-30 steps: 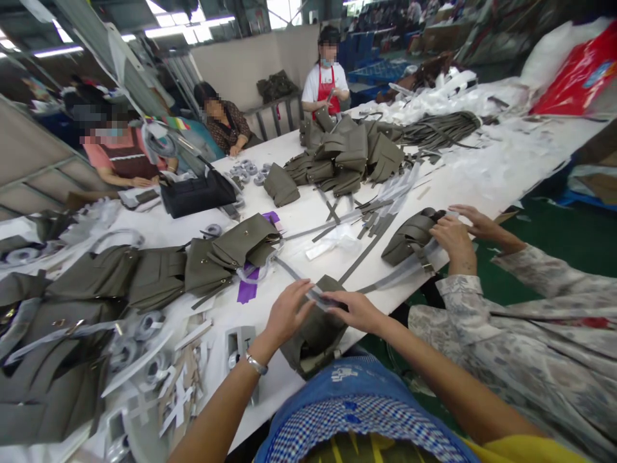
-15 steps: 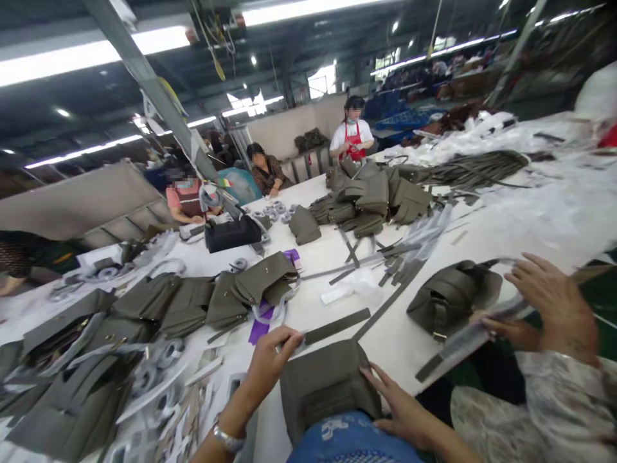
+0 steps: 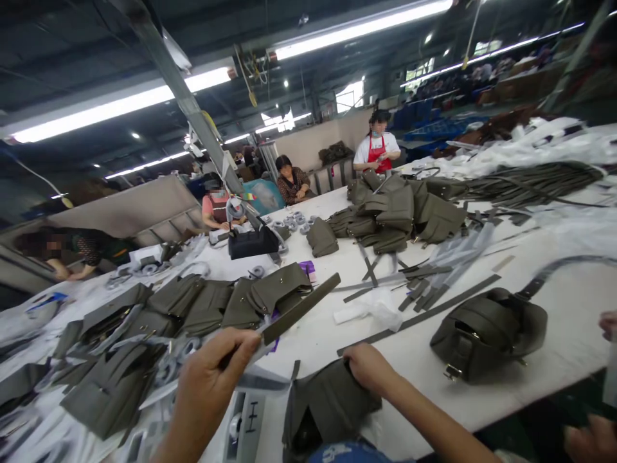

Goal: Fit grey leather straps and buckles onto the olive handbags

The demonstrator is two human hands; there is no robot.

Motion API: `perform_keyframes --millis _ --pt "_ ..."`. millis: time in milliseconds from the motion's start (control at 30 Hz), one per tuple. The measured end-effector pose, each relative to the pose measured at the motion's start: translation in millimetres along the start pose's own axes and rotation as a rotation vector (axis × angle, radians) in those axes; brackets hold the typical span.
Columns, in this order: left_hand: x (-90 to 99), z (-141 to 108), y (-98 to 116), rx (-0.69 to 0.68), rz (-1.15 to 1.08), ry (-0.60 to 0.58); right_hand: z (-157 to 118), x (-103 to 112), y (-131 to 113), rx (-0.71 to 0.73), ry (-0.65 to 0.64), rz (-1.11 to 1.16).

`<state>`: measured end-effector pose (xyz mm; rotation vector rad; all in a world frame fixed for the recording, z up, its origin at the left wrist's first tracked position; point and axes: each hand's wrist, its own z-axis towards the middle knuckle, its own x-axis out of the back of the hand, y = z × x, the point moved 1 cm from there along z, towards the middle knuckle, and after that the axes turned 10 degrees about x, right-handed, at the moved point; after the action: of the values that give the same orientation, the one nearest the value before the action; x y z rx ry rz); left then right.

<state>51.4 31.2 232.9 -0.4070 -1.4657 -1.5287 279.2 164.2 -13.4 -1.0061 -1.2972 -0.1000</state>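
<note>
My left hand [image 3: 219, 370] is closed around one end of an olive strap [image 3: 301, 307], which slants up and to the right over the table. My right hand [image 3: 369, 366] grips the upper edge of an olive bag [image 3: 328, 399] at the bottom middle, with the fingertips partly hidden behind the edge. A dark opening shows in the bag's lower left. Clear plastic film [image 3: 265, 381] lies between my left hand and the bag.
Olive bags [image 3: 108, 386] lie at left, with a bag heap [image 3: 385, 212] farther back. Another bag [image 3: 486, 334] sits at right, near a neighbour's hands [image 3: 595, 440]. Long strips [image 3: 429, 312] cross the white table. Several people sit or stand beyond it.
The view has shifted left. My left hand has raised the strap. My right hand has moved from the bag's right side to its top edge. The neighbour's hands have left the right-hand bag.
</note>
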Motion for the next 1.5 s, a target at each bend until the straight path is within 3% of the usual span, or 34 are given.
perform_keyframes --millis 67,133,300,400,500,567,667,767,900,1133,1333,1500 --pt "-5.0 3 0 -0.016 0.039 -0.091 6 10 6 0.007 -0.102 -0.003" --pt "-22.9 7 -9 -0.023 0.050 -0.212 7 9 18 0.002 -0.164 0.022" --pt "-80.2 9 -50 0.019 0.045 -0.396 -8 -9 35 -0.055 -0.099 0.054" --pt "-96.1 4 -63 0.033 0.053 -0.484 -20 -15 32 -0.089 -0.062 0.072" --pt "-101.2 1 -69 0.026 0.026 -0.554 -34 -18 28 -0.109 -0.007 0.105" --pt "-104.1 -1 -73 0.036 -0.001 -0.579 -44 -19 24 -0.139 0.134 0.215" --pt "-110.8 -3 -81 0.058 -0.041 -0.618 -61 -20 12 -0.183 0.340 0.646" --pt "-118.8 -5 -86 0.054 -0.077 -0.684 -73 -20 -6 -0.147 0.360 1.085" --pt "-127.1 -4 -88 0.022 -0.092 -0.744 -84 -17 -17 -0.193 0.485 1.268" --pt "-122.5 -1 -106 0.034 -0.041 -0.753 -108 0 18 -0.404 1.103 1.492" --pt "-117.4 4 -113 0.015 -0.035 -0.725 -110 -4 28 -0.440 1.136 1.442" --pt "-137.9 4 -95 -0.066 0.005 -0.732 -89 -11 -1 -0.426 0.958 1.438"
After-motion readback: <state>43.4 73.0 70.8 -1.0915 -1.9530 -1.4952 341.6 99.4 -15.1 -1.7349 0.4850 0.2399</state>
